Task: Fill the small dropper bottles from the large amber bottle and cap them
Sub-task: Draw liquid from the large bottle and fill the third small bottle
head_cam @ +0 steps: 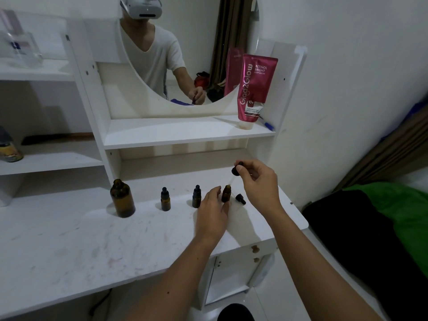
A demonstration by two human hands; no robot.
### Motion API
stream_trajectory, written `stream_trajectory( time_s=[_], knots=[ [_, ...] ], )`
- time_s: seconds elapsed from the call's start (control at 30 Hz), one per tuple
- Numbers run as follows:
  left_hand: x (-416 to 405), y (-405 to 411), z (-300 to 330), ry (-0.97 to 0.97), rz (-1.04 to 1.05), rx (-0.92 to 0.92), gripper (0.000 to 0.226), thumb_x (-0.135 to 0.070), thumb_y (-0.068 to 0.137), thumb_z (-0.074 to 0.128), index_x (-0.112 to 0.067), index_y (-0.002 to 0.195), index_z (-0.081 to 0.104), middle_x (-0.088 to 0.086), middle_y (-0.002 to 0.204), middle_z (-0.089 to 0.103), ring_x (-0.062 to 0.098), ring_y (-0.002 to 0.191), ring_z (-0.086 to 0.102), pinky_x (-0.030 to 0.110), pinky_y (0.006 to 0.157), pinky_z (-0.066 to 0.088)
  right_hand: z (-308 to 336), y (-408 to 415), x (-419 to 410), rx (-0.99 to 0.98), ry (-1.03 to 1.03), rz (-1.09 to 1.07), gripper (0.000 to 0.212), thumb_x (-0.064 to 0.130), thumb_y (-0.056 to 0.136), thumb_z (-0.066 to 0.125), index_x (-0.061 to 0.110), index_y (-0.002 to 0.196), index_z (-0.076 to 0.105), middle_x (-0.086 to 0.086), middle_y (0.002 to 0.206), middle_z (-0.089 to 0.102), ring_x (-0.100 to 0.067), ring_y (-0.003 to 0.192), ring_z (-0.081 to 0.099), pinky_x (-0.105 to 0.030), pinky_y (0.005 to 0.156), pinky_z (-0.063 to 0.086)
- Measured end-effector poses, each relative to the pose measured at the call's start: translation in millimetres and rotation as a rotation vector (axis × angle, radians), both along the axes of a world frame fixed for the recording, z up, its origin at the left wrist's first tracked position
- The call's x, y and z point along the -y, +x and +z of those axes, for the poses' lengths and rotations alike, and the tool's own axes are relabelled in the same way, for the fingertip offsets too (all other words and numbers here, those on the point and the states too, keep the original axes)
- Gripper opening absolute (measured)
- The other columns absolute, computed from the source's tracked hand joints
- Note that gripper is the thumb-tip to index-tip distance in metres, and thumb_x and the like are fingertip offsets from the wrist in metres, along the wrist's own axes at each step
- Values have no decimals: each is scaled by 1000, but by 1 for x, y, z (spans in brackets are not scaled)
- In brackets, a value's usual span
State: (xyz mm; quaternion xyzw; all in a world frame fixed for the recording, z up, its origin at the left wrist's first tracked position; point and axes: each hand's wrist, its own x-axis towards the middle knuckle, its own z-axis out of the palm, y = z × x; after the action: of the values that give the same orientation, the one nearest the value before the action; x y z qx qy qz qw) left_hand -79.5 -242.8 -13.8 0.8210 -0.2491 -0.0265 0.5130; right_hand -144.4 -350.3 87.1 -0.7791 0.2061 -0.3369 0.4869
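Hands busy: right hand [258, 179] pinches black dropper [236, 170] by bulb, glass tip slanting down-left toward open small bottle [226, 193]. Left hand [212, 212] loosely curled beside that bottle, maybe steadying it; touch unclear. Bottle upright on surface [69, 239]. Spare cap [240, 198] lies flat nearby. Large amber bottle [122, 198] stands open, far left.

We count three small dropper bottles [165, 199] right of one large amber bottle [122, 198] (two capped), two droppers [240, 198] out.
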Motion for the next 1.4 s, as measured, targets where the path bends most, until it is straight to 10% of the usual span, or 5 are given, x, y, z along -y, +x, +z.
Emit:
stream_trajectory(
  time_s=[0.47,0.77,0.97,1.4],
  knots=[
    [-114,-11,15,-174,-89,-236,37,-29,94,72,-23,130,64,-8,120,71,7,110,67,25,98,55,38,8,-68,95,-4,104,16,19,101,69,15,116,75,4,102,80,-6,99,77,-13,78,58],
    [-211,30,22,-266,346,-125,39,-28,86,81,-25,116,55,-9,104,66,9,91,66,16,76,55,37,51,-154,163,71,263,17,16,100,70,13,115,77,2,104,80,-10,102,77,-28,99,59],
    [-216,61,16,-240,407,-72,69,-32,79,87,-22,135,48,-3,133,57,14,114,57,28,98,52,44,77,-180,197,72,306,17,17,101,68,14,117,75,1,110,79,-10,107,74,-30,101,58],
    [-208,72,8,-174,436,-122,50,-30,92,74,-25,137,52,-3,132,65,20,119,61,37,106,47,31,108,-199,152,26,338,16,14,102,67,16,116,74,10,104,76,7,99,71,-8,88,52]
  ],
)
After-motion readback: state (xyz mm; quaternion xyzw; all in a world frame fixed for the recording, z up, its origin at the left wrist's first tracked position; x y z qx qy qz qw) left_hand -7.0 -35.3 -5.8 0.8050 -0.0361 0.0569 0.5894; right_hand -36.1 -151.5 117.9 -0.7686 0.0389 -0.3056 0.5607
